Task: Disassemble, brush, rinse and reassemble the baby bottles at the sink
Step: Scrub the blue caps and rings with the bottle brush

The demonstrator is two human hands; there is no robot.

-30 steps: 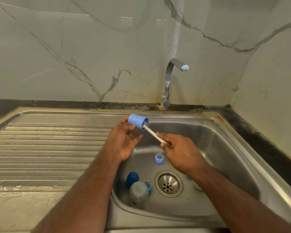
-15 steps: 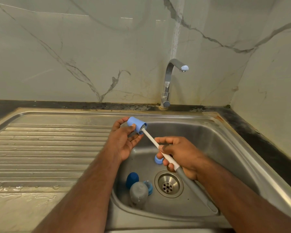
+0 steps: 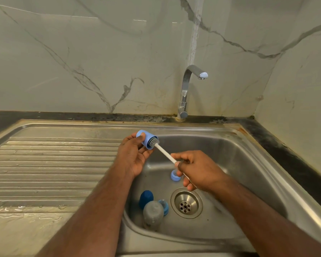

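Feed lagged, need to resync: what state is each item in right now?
Light blue cap: held by left hand, brush head inside.
Brush: gripped by right hand.
Tap: off.
Grey bottle: lying in sink, capless.
Dark blue cap: loose in sink.

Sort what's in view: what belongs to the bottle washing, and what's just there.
In the job:
light blue cap, held by left hand
brush, held by right hand
bottle
dark blue cap
blue ring
sink
tap

Just there:
draining board
marble wall
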